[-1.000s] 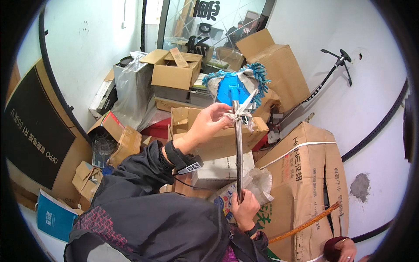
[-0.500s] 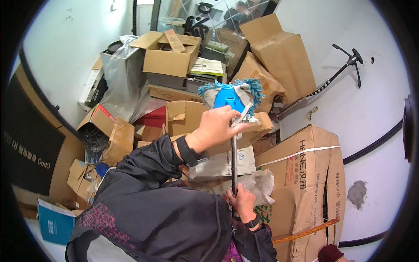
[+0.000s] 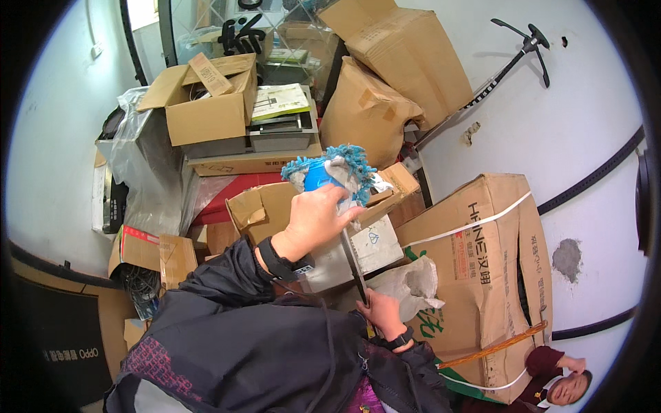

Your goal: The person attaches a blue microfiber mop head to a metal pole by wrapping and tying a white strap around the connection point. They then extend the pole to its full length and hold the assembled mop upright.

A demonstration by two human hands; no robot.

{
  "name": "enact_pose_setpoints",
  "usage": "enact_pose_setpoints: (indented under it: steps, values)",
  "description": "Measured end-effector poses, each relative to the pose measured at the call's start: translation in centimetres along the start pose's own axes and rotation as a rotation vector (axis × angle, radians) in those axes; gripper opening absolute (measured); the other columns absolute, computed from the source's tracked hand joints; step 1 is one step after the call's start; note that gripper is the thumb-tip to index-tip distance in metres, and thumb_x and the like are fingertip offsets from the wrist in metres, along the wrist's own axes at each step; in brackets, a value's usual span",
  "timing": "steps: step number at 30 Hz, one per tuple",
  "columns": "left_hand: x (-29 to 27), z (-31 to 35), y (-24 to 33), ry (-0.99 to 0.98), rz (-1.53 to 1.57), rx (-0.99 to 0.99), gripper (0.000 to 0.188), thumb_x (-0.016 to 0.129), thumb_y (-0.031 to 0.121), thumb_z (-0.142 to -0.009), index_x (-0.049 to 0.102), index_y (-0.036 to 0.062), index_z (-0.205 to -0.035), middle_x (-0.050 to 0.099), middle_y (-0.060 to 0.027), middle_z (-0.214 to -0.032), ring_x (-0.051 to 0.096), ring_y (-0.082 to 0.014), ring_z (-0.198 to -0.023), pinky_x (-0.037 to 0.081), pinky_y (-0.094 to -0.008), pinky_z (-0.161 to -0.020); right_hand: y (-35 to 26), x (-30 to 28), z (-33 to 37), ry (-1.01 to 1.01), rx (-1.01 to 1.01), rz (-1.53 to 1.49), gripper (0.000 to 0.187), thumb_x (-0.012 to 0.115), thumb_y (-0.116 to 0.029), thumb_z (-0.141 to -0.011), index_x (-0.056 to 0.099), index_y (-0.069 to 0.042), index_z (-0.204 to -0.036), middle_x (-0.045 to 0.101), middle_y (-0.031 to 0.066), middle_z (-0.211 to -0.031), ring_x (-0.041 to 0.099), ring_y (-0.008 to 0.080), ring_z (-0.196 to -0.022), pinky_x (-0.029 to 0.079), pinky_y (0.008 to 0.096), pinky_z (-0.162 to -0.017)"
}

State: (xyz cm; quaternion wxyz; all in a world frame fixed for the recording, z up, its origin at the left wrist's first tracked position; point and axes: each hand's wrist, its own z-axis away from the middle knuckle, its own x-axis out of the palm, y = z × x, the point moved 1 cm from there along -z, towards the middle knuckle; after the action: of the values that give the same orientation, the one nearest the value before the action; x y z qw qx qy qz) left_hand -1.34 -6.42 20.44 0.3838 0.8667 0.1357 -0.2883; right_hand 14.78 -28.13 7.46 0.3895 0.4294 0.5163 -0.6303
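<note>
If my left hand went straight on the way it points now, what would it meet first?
Your left hand would most likely meet the blue mop head, right ahead; depth is unclear, so they may already touch.

White wall (image 3: 606,103) on right: small dark hole high up, chipped spot (image 3: 471,133) lower, rough grey patch (image 3: 567,260) lower still. Two black strips (image 3: 596,173) run along it, bowed by the lens. Left wall (image 3: 55,131) pale, brightly lit, small white fitting (image 3: 96,50) near top. Glass panel (image 3: 289,14) at back, dark-framed, pale diagonal lines, black lettering. Bright opening (image 3: 143,12) beside it. Cardboard boxes (image 3: 213,118) crowd the corner.
</note>
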Motion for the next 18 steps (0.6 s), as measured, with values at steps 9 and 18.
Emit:
enact_pose_setpoints:
  steps: [9,18]
  values:
    - [2.4,-0.3,-1.9,-0.084,0.041,0.001,0.013,0.066,0.019,-0.078,0.065,0.0054,-0.077,0.063,-0.009,-0.074,0.062,-0.0249,-0.065,0.049,-0.0331,-0.058,0.9,-0.6,-2.2,-0.072,0.018,0.095,0.027,0.066,-0.036,-0.073,0.061,-0.011,-0.082,0.063,0.0137,-0.069,0.062,0.0347,-0.067,0.048,0.046,-0.058]
    - [-5.9,-6.2,-8.1,0.324,0.954,-0.31,0.018,0.063,0.019,-0.088,0.062,0.0006,-0.088,0.058,0.0053,-0.078,0.047,-0.0022,-0.071,0.038,-0.0185,-0.061,2.6,-0.1,-3.5,0.003,0.049,0.031,0.031,0.064,-0.038,-0.075,0.06,-0.006,-0.077,0.062,0.0164,-0.071,0.061,0.0377,-0.07,0.046,0.0484,-0.061]
